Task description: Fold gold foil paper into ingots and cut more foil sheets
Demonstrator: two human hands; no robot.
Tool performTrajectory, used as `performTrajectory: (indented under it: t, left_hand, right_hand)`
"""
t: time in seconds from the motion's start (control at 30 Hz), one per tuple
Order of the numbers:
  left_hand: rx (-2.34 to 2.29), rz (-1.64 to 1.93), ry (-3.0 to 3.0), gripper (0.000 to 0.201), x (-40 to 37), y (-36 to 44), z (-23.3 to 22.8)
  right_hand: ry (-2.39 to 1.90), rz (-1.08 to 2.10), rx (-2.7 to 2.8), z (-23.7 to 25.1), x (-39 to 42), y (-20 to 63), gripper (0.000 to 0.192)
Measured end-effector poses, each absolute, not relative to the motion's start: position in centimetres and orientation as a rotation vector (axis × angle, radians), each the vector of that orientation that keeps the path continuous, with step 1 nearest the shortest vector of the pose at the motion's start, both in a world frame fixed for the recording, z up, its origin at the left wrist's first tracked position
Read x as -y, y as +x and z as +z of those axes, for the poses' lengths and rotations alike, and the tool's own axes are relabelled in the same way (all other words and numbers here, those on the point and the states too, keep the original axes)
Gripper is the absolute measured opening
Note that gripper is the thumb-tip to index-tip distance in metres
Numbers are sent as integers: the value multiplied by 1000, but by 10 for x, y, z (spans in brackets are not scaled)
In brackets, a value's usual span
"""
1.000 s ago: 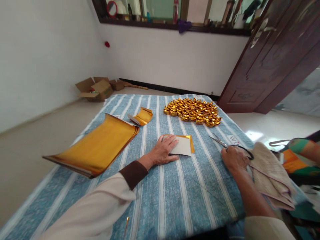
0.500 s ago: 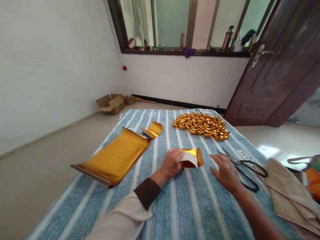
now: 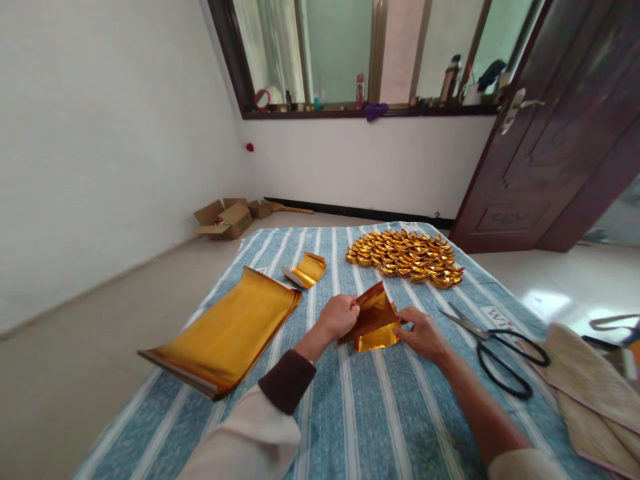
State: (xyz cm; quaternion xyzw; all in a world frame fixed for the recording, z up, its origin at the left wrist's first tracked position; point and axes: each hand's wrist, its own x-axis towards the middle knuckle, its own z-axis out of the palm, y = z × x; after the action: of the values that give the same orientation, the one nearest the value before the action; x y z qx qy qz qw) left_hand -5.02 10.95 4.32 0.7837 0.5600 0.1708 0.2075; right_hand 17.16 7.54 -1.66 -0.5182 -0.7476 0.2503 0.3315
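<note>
Between my hands is a sheet of shiny gold foil paper (image 3: 373, 310), raised and bent, with another gold part lying below it on the striped cloth. My left hand (image 3: 340, 316) is closed on the sheet's left edge. At its right edge, my right hand (image 3: 423, 337) pinches the paper between thumb and fingers. A large stack of gold foil sheets (image 3: 233, 327) lies to the left, its edges curling. Beyond it sits a small stack of gold foil pieces (image 3: 309, 269). Black-handled scissors (image 3: 495, 340) rest to the right of my right hand, blades slightly apart.
Many folded gold paper ingots (image 3: 405, 257) cluster at the far right of the blue-and-white striped cloth (image 3: 325, 427). A folded beige cloth (image 3: 590, 380) lies at the right edge. Open cardboard boxes (image 3: 233, 220) stand on the floor beyond, and a brown door (image 3: 530, 147) is at the right.
My right hand has moved left from beside the scissors and now grips the foil paper. The sheet has been lifted and turned, so its gold face shows instead of the white back.
</note>
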Motion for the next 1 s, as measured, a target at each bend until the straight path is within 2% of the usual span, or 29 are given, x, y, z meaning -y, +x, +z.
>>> performTrajectory:
  t: [0.17, 0.37, 0.57, 0.77, 1.0]
  left_hand:
    - [-1599, 394, 1973, 17, -128, -52, 32]
    - [-1607, 542, 1708, 14, -113, -69, 12]
    - [-1524, 768, 1455, 14, -92, -86, -6]
    - [-1410, 891, 1351, 13, -81, -94, -19]
    - [-1184, 763, 1234, 20, -80, -115, -26]
  right_hand:
    - [-1459, 635, 1815, -30, -85, 174, 27]
    - [-1520, 559, 1719, -37, -89, 174, 27]
    - [-1440, 284, 1571, 0, -104, 166, 41]
    - [-1287, 263, 1639, 49, -176, 119, 48]
    - [-1295, 343, 1945, 46, -265, 41, 42]
